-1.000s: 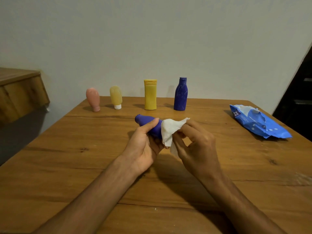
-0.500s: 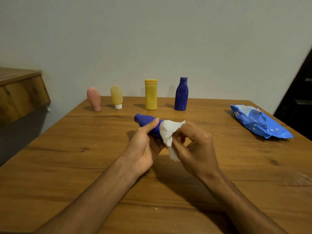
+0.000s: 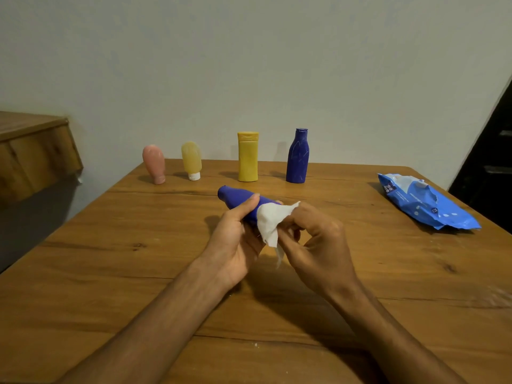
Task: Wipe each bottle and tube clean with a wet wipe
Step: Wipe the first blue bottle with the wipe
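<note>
Left hand (image 3: pixel 230 245) fingers clamp a dark-blue soft plastic tube (image 3: pixel 235 196); right hand (image 3: pixel 318 245) fingers pinch a white wet wipe (image 3: pixel 270 221) against it. Beyond them, pink tube (image 3: pixel 153 163), amber tube (image 3: pixel 191 159), yellow bottle (image 3: pixel 248 157) and blue bottle (image 3: pixel 297 157) perhaps await wiping.

Grainy, knotty, low satin sheen: brown wooden surface (image 3: pixel 110 273). Smooth and matt: dark blue plastic tube (image 3: pixel 238 199) nearest the camera, opaque yellow plastic bottle (image 3: pixel 248 159). Smooth, slight gloss: pink plastic tube (image 3: pixel 153 162), translucent yellow plastic tube (image 3: pixel 191 157). Scuffed, faint sheen: upright dark blue plastic bottle (image 3: pixel 297 159). Soft, crumpled, matt: white fibrous wet wipe (image 3: pixel 270 220). Crinkled, glossy: blue plastic-film wipe packet (image 3: pixel 429 207).
</note>
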`<state>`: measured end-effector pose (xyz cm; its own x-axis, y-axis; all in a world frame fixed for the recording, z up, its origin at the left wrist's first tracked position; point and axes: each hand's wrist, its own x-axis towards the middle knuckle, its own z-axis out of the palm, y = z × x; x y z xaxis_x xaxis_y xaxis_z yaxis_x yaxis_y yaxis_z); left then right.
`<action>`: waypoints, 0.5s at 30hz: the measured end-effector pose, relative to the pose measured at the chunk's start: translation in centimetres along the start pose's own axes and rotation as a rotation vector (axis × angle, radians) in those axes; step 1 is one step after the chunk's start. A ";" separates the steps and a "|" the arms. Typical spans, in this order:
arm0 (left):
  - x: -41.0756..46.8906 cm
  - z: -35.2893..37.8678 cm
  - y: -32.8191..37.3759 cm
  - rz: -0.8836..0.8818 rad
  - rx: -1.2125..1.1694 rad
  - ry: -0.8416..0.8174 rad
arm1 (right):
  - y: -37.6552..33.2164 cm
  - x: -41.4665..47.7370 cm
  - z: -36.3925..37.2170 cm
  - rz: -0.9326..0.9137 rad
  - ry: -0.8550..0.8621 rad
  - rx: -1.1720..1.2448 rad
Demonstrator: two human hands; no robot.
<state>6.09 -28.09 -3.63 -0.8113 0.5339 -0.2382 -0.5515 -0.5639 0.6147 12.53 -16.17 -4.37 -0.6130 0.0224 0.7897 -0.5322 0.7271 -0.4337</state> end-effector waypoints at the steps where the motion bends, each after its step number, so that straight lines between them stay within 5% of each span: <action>1: -0.1 0.1 0.0 -0.004 0.001 -0.003 | 0.1 0.0 0.0 -0.007 -0.002 0.000; 6: 0.2 0.1 -0.2 0.093 0.035 0.030 | 0.8 0.0 0.0 0.154 0.097 -0.057; 15: 0.0 0.1 -0.2 0.091 0.039 -0.026 | 1.0 0.1 -0.2 0.165 0.133 -0.075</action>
<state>6.27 -27.94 -3.70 -0.8519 0.4985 -0.1607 -0.4678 -0.5862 0.6615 12.03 -15.25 -4.62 -0.6028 0.2321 0.7634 -0.3831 0.7551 -0.5321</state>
